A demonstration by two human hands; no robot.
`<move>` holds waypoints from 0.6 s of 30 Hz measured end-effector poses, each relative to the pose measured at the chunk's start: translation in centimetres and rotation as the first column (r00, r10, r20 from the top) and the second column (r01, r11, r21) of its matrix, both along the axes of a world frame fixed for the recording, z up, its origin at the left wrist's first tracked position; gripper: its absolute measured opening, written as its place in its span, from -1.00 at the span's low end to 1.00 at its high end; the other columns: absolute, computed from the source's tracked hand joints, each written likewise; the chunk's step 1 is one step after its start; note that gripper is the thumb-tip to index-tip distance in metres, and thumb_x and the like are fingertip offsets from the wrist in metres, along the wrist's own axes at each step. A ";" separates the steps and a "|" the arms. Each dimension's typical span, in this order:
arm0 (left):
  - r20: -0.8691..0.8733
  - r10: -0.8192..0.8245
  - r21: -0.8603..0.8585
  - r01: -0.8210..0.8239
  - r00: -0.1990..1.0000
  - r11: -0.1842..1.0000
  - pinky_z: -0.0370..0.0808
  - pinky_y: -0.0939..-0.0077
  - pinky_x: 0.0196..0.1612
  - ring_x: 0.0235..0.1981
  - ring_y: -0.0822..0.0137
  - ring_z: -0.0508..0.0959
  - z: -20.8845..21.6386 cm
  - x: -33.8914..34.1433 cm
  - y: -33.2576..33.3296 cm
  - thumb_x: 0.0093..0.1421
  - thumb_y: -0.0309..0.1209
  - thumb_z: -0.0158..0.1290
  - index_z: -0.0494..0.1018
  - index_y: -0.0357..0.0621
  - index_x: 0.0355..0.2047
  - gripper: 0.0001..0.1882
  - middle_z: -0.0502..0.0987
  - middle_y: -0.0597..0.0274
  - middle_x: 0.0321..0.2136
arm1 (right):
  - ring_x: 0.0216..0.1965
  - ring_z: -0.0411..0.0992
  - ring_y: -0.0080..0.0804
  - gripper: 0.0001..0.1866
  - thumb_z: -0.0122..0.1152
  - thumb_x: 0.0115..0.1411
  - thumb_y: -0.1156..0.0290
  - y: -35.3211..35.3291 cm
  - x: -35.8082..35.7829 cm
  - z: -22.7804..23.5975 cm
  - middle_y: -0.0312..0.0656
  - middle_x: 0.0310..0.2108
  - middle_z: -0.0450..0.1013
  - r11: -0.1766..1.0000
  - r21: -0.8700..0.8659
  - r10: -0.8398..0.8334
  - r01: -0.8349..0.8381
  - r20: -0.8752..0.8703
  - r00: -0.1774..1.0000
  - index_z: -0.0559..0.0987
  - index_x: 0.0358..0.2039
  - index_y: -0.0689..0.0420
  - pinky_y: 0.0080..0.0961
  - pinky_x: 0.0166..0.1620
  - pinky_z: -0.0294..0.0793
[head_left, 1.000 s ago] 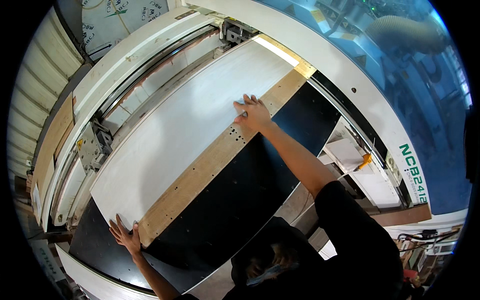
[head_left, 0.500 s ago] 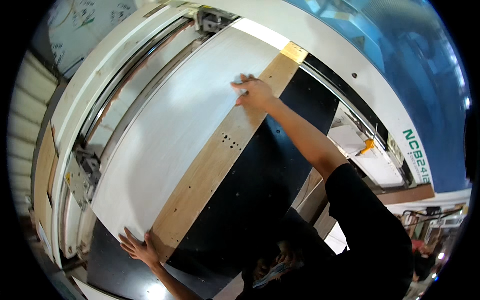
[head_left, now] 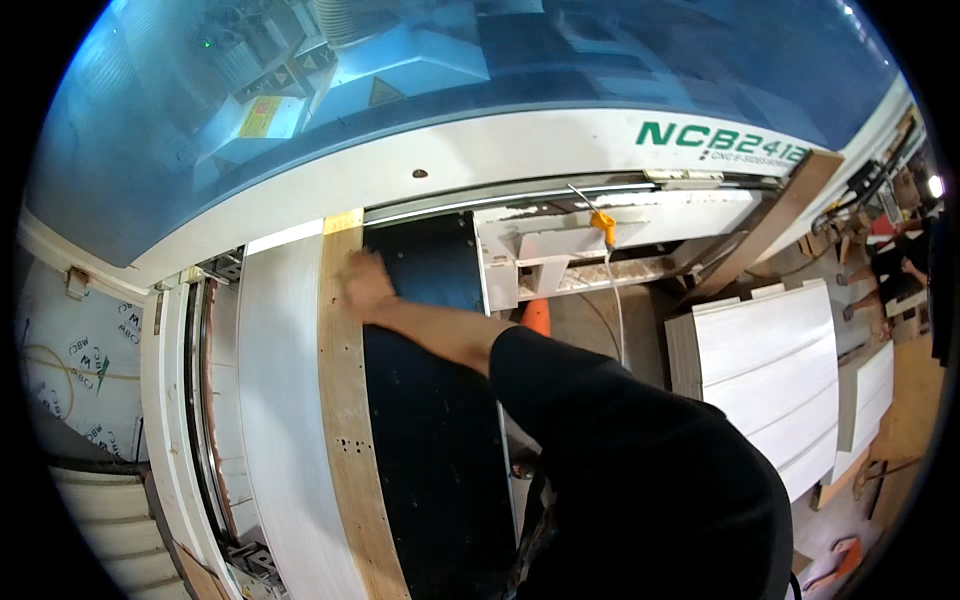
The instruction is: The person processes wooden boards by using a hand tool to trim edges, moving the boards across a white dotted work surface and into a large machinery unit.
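A long white panel point(head_left: 285, 400) lies on the machine bed, its right edge alongside a light-brown wooden strip point(head_left: 348, 400) with several small drilled holes. My right hand point(head_left: 365, 288) is over the far part of this strip, at its right edge. Its fingers are smeared by motion, so whether they touch the wood I cannot tell. To the right of the strip is a black table surface point(head_left: 430, 450). My right arm, in a black sleeve, reaches across that surface. My left hand is out of sight.
Beyond the bed stands a white machine frame point(head_left: 520, 140) with a blue see-through cover point(head_left: 580, 60). A yellow air gun point(head_left: 604, 226) hangs on a hose at the right. An orange cone point(head_left: 537, 316) and stacked white panels point(head_left: 765, 370) stand farther right, near another person point(head_left: 900, 265).
My view has turned to the right, bringing the stacked panels in. My left hand has gone out of view. The right hand has moved toward the far end of the strip.
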State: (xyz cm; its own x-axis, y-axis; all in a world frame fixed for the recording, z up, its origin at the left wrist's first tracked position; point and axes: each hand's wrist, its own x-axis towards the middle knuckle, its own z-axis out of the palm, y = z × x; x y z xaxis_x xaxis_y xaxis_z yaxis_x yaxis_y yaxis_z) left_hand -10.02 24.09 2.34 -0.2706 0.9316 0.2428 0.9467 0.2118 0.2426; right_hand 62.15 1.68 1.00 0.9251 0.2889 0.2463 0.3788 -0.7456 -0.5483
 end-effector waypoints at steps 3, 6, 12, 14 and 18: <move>0.291 -0.442 0.074 0.440 0.849 0.895 0.33 -0.18 0.26 0.30 -0.18 0.30 -3.5 -4.9 2.9 0.10 0.37 0.15 0.45 0.16 0.22 -0.19 0.33 -0.06 0.26 | 0.50 -0.12 0.28 -0.10 0.18 0.22 -0.18 -6.6 4.3 -0.3 0.35 0.42 0.09 0.978 -0.074 -0.194 0.193 0.002 0.981 0.29 0.40 0.17 0.16 0.50 -0.27; 0.453 -0.559 0.096 0.586 0.694 0.805 0.38 -0.14 0.23 0.26 -0.13 0.36 -4.6 -6.7 3.4 0.13 0.30 0.19 0.50 0.14 0.16 -0.27 0.40 -0.04 0.21 | 0.49 -0.03 0.20 -0.11 0.18 0.23 -0.11 -7.0 6.2 0.5 0.33 0.41 0.13 0.987 -0.019 -0.163 0.162 -0.139 0.977 0.26 0.41 0.23 0.14 0.51 -0.27; 0.043 -0.580 -0.123 0.581 0.813 0.805 0.29 -0.20 0.30 0.35 -0.14 0.24 -0.7 -3.4 -0.8 0.02 0.43 0.20 0.44 0.19 0.25 -0.09 0.32 0.00 0.27 | 0.50 -0.03 0.15 -0.10 0.09 0.20 -0.10 -0.6 6.4 -0.2 0.27 0.41 0.17 0.962 0.038 -0.265 0.269 -0.101 0.959 0.27 0.40 0.25 0.15 0.51 -0.30; -0.052 -0.591 -0.158 0.578 0.805 0.801 0.26 -0.22 0.33 0.38 -0.15 0.20 0.9 -3.5 -1.1 -0.01 0.47 0.20 0.43 0.20 0.28 -0.03 0.30 0.01 0.30 | 0.44 0.10 0.12 -0.13 0.11 0.19 -0.14 0.3 6.2 -1.5 0.23 0.30 0.31 0.947 0.043 -0.321 0.319 0.049 0.946 0.33 0.39 0.15 0.18 0.48 -0.18; -0.206 -0.806 0.137 0.832 0.555 0.538 0.51 -0.09 0.14 0.11 0.04 0.44 -0.9 -4.3 1.6 0.00 0.31 0.35 0.49 -0.09 0.21 -0.07 0.40 0.04 0.09 | 0.31 0.24 0.05 -0.22 0.10 0.21 -0.18 -1.9 7.4 -1.7 0.13 0.26 0.34 0.977 0.053 -0.209 0.207 0.030 0.977 0.40 0.32 0.05 0.14 0.40 0.01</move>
